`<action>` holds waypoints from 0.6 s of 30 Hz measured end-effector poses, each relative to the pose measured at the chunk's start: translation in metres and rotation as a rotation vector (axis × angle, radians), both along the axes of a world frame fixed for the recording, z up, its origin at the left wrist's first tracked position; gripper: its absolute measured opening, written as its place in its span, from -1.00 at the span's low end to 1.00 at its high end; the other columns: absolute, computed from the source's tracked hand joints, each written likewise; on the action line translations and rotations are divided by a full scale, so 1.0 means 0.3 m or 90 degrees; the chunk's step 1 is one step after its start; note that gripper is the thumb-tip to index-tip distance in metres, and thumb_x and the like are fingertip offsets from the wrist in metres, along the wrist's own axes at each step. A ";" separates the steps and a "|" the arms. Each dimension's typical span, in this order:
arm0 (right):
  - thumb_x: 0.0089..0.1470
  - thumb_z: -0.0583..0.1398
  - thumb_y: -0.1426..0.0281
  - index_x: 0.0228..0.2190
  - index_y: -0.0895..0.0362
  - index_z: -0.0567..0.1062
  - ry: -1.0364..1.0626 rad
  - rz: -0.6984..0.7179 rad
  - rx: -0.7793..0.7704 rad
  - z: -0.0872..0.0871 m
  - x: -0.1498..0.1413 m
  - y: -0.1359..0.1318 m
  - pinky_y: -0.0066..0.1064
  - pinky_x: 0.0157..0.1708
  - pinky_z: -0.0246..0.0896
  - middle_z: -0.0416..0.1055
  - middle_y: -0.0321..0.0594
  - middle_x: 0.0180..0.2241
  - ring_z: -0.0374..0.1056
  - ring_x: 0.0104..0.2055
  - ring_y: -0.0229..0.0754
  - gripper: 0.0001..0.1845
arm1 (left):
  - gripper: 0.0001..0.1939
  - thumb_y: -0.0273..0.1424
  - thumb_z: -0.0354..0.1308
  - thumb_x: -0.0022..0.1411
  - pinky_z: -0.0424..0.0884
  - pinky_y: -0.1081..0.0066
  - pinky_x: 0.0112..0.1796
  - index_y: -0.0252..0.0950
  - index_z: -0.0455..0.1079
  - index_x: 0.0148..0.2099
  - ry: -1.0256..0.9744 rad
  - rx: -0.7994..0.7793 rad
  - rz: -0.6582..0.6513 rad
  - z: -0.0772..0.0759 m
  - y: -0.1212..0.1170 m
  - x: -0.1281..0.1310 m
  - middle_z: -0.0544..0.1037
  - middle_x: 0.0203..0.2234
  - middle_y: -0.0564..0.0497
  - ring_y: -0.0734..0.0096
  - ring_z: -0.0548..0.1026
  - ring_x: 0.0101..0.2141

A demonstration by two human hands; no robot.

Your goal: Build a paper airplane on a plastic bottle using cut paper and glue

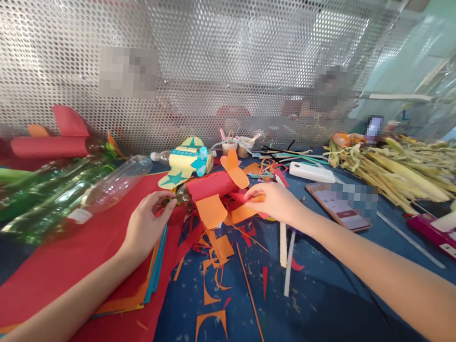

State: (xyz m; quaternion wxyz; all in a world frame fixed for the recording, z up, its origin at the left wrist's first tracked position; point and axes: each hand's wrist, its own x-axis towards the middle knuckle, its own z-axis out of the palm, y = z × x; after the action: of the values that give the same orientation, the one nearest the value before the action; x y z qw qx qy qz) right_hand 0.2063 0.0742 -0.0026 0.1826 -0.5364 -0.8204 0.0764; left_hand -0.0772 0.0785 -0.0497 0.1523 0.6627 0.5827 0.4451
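So, the red plane (209, 186) is just in front of the yellow plane (177, 161) and a bit to its right, caught between both hands. It's a bottle in red paper with orange flaps on the side and tail. Can't tell if it's resting on the table (320, 307) or held just off it.

Left hand (148, 217), in front of the yellow plane and slightly left of it, has thumb and fingertips close together on the clear neck end. Right hand (275, 199), over to the right of the yellow plane, has its fingers pinched on an orange piece (244, 211) by the tail. Can't tell whether that piece is attached.

Orange scraps (222, 249) are scattered in front of the yellow plane, with red bits mixed in. To its left, a clear bottle (115, 184), some green bottles (45, 215) and another red plane (50, 147). The red sheet (102, 235) spreads out in front and to its left, with a stack of coloured paper (154, 270) on top.

Right of the yellow plane there's a white device (312, 171), then a phone (338, 207), and farther right a heap of dry husks (400, 170). Two cups (230, 149) sit right of it too, and the mesh wall (235, 62) stands behind.
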 end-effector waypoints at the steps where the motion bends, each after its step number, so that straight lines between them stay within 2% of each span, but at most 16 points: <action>1: 0.01 0.20 0.50 -0.35 0.10 0.55 0.009 0.008 -0.007 0.007 0.010 -0.009 -0.48 -0.26 0.33 0.58 -0.30 -0.28 0.49 -0.26 -0.22 -0.85 | -0.71 -0.14 0.06 0.09 0.45 0.28 -0.14 -0.22 0.37 -0.24 -0.002 0.000 0.001 -0.001 0.000 -0.001 0.56 -0.28 -0.03 0.23 0.55 -0.25; 5: -0.09 0.16 0.63 -0.34 0.08 0.50 0.017 0.001 0.006 0.029 0.045 -0.063 -0.41 -0.34 0.33 0.56 -0.30 -0.32 0.48 -0.33 -0.18 -0.72 | -0.70 -0.12 0.05 0.10 0.46 0.31 -0.16 -0.22 0.36 -0.24 -0.004 0.002 -0.001 -0.003 -0.001 -0.001 0.57 -0.30 -0.02 0.25 0.56 -0.28; 7: -0.07 0.09 0.67 -0.27 0.11 0.45 0.021 -0.024 0.036 0.042 0.064 -0.079 -0.35 -0.30 0.32 0.53 -0.22 -0.28 0.47 -0.28 -0.13 -0.66 | -0.70 -0.13 0.05 0.11 0.46 0.31 -0.17 -0.22 0.37 -0.25 0.003 0.005 -0.002 -0.002 -0.005 0.001 0.56 -0.31 -0.02 0.26 0.56 -0.29; 10: -0.02 0.05 0.67 -0.15 0.15 0.35 0.058 -0.071 0.146 0.065 0.092 -0.078 -0.30 -0.21 0.32 0.48 -0.10 -0.17 0.44 -0.13 -0.09 -0.62 | -0.72 -0.14 0.05 0.11 0.45 0.28 -0.16 -0.21 0.38 -0.27 0.026 0.019 -0.008 0.004 -0.015 0.009 0.55 -0.31 -0.02 0.26 0.54 -0.29; 13: 0.01 0.09 0.62 -0.09 0.15 0.29 0.104 -0.100 0.271 0.076 0.108 -0.078 -0.27 -0.17 0.33 0.46 -0.08 -0.17 0.43 -0.13 -0.08 -0.61 | -0.76 -0.16 0.06 0.12 0.44 0.25 -0.13 -0.19 0.38 -0.28 0.059 0.037 -0.018 0.007 -0.020 0.015 0.54 -0.30 -0.01 0.25 0.52 -0.28; 15: 0.03 0.10 0.60 -0.08 0.18 0.30 0.084 -0.075 0.306 0.065 0.104 -0.105 -0.24 -0.14 0.34 0.45 -0.05 -0.15 0.42 -0.12 -0.07 -0.63 | -0.78 -0.18 0.06 0.13 0.44 0.24 -0.14 -0.19 0.37 -0.28 0.081 0.046 -0.029 0.005 -0.017 0.016 0.53 -0.29 -0.01 0.25 0.52 -0.28; 18: 0.10 0.07 0.60 -0.10 0.23 0.37 -0.058 0.043 0.307 0.016 0.077 -0.201 -0.19 -0.13 0.35 0.47 -0.04 -0.15 0.41 -0.13 -0.05 -0.70 | -0.80 -0.21 0.04 0.15 0.45 0.24 -0.15 -0.20 0.36 -0.28 0.111 0.060 -0.041 -0.002 -0.009 0.012 0.51 -0.30 -0.03 0.23 0.52 -0.27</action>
State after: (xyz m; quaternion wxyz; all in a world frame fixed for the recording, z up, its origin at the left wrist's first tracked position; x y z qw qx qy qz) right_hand 0.2294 0.0140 0.0022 0.2655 -0.4525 -0.8397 -0.1402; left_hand -0.0735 0.0757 -0.0503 0.0839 0.7237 0.5503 0.4078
